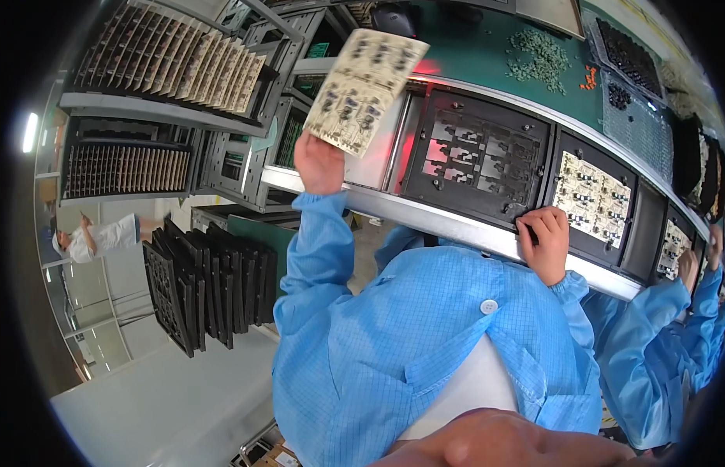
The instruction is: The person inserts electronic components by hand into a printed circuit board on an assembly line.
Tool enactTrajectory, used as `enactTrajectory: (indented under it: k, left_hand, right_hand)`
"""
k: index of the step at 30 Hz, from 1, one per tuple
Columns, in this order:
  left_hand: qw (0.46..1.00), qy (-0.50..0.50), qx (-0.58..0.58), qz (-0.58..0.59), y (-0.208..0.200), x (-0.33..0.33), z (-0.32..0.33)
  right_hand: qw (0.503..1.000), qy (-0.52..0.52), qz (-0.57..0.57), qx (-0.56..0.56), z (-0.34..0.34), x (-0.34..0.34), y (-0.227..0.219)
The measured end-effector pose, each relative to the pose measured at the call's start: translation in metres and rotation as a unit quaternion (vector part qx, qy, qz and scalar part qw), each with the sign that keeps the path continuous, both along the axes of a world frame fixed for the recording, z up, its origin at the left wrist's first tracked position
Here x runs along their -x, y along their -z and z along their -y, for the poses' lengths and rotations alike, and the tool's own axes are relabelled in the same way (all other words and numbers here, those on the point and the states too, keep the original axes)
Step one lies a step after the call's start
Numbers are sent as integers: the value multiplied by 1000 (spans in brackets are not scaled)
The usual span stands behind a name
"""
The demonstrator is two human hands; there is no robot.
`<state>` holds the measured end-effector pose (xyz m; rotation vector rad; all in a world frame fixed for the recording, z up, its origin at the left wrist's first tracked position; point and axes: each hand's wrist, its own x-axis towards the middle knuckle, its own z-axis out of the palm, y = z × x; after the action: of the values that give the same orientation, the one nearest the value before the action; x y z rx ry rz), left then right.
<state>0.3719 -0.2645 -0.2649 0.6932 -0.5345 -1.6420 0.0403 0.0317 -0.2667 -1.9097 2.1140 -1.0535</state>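
Observation:
My left hand (320, 162) grips a cream circuit board (368, 89) by its near lower corner and holds it up, tilted, over the left end of the conveyor rail. The board carries dark components and is slightly blurred. My right hand (545, 243) rests with bent fingers on the near right corner of a black carrier frame (481, 152), which sits on the rails with no board in it. Whether the fingers grip its edge is hard to see. Just right of that hand, another black carrier holds a cream board (593, 200) with black and white parts.
Slotted racks of upright boards (172, 58) stand at the left, above a stack of black carriers (211, 280). Beyond the rail, the green bench (487, 39) bears loose grey-green parts (538, 58), orange parts (587, 78) and clear trays (631, 62). A co-worker's hand (688, 268) works at the right.

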Motion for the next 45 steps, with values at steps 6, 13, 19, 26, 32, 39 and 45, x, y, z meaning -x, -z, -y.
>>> enactTrajectory:
  k: [6,13,19,26,32,39,45]
  left_hand:
    - [980,141,-59,127,18,36,76]
    - [938,189,-105,270,62,62,168]
    - [926,234,-126,266,52,88,183]
    - [919,201,-124,316,38,89,189]
    - [900,198,-74,380,40,99,200]
    - [922,193,-75,327,58,88,218]
    - [912,188,-83,355,45,91,212]
  right_hand:
    - [1000,14,4,3,5,-4,-1]
    - [999,37,9,0,7,-6,2]
    - [998,58,6,4,8,-9,1]
    - [997,69,0,27,20,-10,-6]
    - [998,57,-11,40,33,-10,-10]
    - [997,65,-9,39,31,-9,-7]
    - [997,61,0,36,37,-11,-11]
